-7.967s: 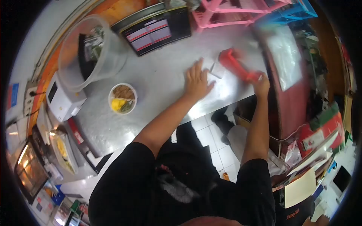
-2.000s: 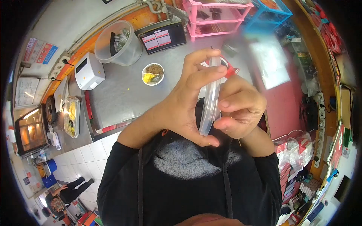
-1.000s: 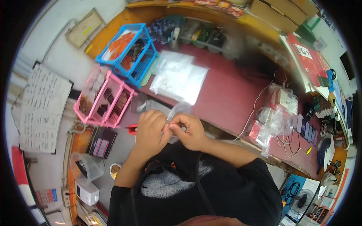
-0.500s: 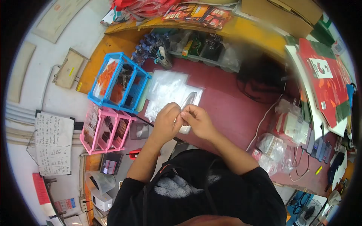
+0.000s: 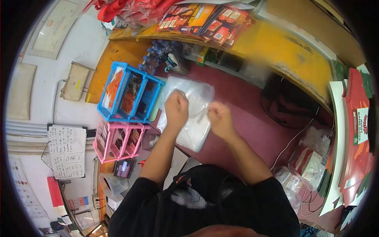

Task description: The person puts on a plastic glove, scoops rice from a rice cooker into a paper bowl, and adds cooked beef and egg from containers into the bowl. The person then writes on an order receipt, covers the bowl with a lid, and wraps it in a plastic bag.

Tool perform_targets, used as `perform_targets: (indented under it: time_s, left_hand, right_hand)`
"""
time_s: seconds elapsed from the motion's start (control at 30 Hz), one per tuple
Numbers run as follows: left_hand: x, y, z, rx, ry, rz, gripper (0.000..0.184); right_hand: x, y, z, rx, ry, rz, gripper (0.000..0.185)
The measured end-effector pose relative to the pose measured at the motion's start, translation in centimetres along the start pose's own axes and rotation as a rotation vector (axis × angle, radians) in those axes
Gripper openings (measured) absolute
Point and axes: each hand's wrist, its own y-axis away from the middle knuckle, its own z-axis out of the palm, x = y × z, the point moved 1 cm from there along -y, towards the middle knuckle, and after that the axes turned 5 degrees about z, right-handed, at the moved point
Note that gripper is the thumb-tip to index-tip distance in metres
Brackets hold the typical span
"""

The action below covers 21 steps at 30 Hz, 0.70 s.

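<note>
My left hand [image 5: 176, 108] is closed at the left side of a round clear plastic lid [image 5: 199, 95]. Opposite it, my right hand [image 5: 219, 118] is pinched at the lid's lower right, with a blurred translucent edge beside its fingertips. Both hands are above a stack of clear plastic bags [image 5: 191, 136] on the red surface [image 5: 233, 91]. Where one layer of clear plastic stops and another starts is hard to tell.
Blue [image 5: 125, 93] and pink [image 5: 118, 141] racks stand left of the bags. A pen holder [image 5: 177, 65] is behind them, below a yellow shelf [image 5: 272, 41]. Plastic-wrapped boxes [image 5: 310, 166] and a white cable lie at right.
The view has swung right from the metal table to the red surface. My hands, together half a second ago, are now apart, and the lid is seen flatter over the bags.
</note>
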Motion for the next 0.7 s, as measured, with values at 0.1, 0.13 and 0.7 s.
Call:
perform_targets:
  time_s: [0.1,0.13,0.7]
  left_hand:
    - [-4.3,-3.4,2.7,0.035,0.176,-0.299,0.028]
    - [-6.1,-4.5,4.4,0.043,0.327,-0.38,0.028]
    - [-4.3,6.7,1.5,-0.394,1.531,-0.805,0.031]
  right_hand:
    - [-0.8,0.0,-4.9,0.222,-0.237,0.037,0.016]
    - [-1.0,-0.2,-6.4,0.291,-0.32,0.008,0.015]
    - [0.5,2.7,-4.1,-0.274,-0.272,0.405,0.014]
